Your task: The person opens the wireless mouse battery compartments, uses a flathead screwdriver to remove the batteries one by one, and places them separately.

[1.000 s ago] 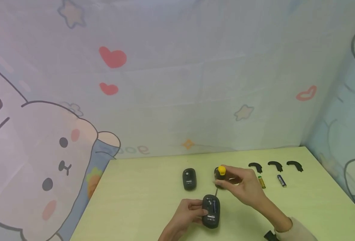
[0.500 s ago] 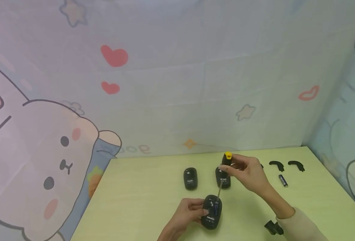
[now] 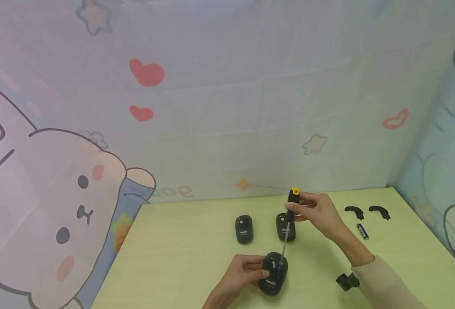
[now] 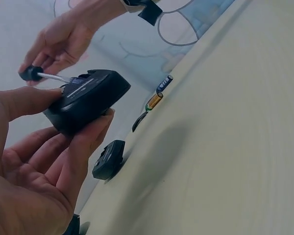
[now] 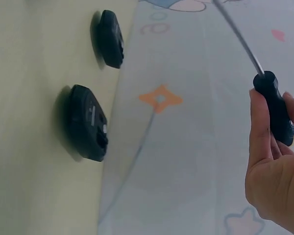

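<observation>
My left hand (image 3: 242, 274) grips a black computer mouse (image 3: 272, 281), underside up, thumb across its face and fingers beneath. Its battery slot is uncovered and a blue battery (image 3: 280, 268) sits in it. In my right hand (image 3: 321, 213) is a screwdriver (image 3: 293, 199) with a black handle and yellow end, pinched between thumb and fingers. The metal shaft (image 3: 286, 240) slants down to the upper end of the battery slot. The left wrist view shows the mouse (image 4: 90, 100) held above the table, with the screwdriver tip at its far end.
Two more black mice, one at the left (image 3: 244, 229) and one at the right (image 3: 281, 234), lie underside up behind. At the right are black curved covers (image 3: 379, 212) and a loose battery (image 3: 363, 231). A gold battery (image 4: 154, 101) shows in the left wrist view.
My right hand has risen and shifted slightly right, tilting the screwdriver so its shaft shows more. The mouse has turned a little in my left hand.
</observation>
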`<act>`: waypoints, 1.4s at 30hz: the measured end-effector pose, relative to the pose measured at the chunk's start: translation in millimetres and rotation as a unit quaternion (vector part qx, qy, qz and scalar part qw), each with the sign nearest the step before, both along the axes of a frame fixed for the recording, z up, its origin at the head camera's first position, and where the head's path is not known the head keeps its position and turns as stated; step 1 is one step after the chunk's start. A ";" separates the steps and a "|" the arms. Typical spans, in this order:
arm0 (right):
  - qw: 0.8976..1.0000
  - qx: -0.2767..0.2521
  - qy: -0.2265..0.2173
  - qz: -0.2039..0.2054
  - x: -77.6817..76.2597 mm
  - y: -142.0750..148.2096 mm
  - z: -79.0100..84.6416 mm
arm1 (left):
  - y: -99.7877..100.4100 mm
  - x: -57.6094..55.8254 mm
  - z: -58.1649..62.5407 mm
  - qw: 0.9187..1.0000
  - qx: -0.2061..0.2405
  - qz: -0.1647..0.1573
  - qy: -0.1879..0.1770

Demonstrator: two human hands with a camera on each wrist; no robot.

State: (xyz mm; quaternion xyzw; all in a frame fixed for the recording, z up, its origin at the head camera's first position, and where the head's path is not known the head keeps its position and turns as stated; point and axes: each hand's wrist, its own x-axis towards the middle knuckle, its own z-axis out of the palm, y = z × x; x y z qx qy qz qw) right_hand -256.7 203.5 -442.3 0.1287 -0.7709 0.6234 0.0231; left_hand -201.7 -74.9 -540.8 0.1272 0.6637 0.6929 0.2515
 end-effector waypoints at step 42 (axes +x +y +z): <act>0.978 -0.121 -0.169 0.002 -2.3 47.3 -21.1 | -2.1 -0.7 -7.2 0.999 -0.009 0.010 -0.030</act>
